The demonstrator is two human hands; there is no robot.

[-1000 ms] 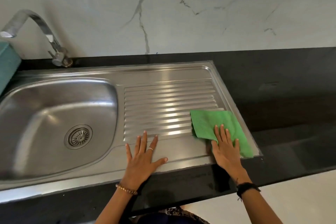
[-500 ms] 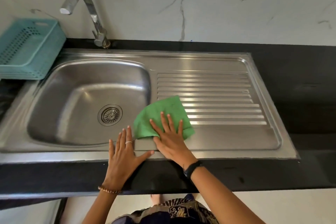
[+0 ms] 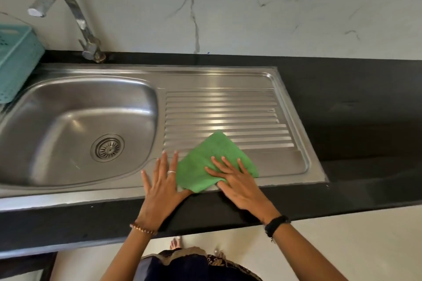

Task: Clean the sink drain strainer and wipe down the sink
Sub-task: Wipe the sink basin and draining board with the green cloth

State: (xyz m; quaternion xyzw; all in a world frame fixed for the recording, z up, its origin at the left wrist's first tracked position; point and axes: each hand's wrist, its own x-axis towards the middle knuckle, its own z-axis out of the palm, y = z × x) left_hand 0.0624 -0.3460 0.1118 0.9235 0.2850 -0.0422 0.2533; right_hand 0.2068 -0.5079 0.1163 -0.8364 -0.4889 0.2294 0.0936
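A stainless steel sink (image 3: 75,107) with a ribbed drainboard (image 3: 228,112) is set into a black counter. The round drain strainer (image 3: 107,147) sits in the basin floor. A green cloth (image 3: 205,157) lies on the drainboard's front flat part. My right hand (image 3: 237,182) presses flat on the cloth, fingers spread. My left hand (image 3: 162,185) rests flat on the steel rim just left of the cloth, its thumb touching the cloth's edge, holding nothing.
A curved chrome tap (image 3: 75,20) stands behind the basin. A teal plastic basket (image 3: 16,61) sits at the far left edge. Black counter (image 3: 354,109) extends to the right, with a marble wall (image 3: 251,7) behind it. Pale floor shows below.
The cloth under my right hand slid left from the drainboard's right corner to beside the basin, then back a little to the right. My left hand stayed flat on the front rim.
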